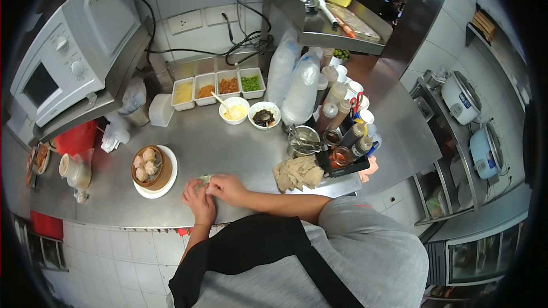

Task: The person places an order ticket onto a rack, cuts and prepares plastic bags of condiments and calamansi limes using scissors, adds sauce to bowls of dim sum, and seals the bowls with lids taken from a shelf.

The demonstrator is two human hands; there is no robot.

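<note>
My left hand [198,204] and my right hand [227,189] are together over the counter's front edge, fingers curled and touching. A small, pale green, see-through thing [204,178] shows at their fingertips; its kind is too small to tell, and the fingers cover part of it. Left of my hands, a round bamboo steamer [165,178] rests on a white plate [175,162]. Several shumai-like dumplings [146,162] sit inside the steamer, without a lid. To the right, a folded beige cloth [298,174] lies on the counter.
Behind are white tubs of chopped toppings [228,84], a bowl with a spoon [234,111] and a bowl of dark sauce [264,116]. Sauce bottles [328,117] crowd a black tray [351,170] on the right. A microwave [74,51] sits on a raised shelf at left.
</note>
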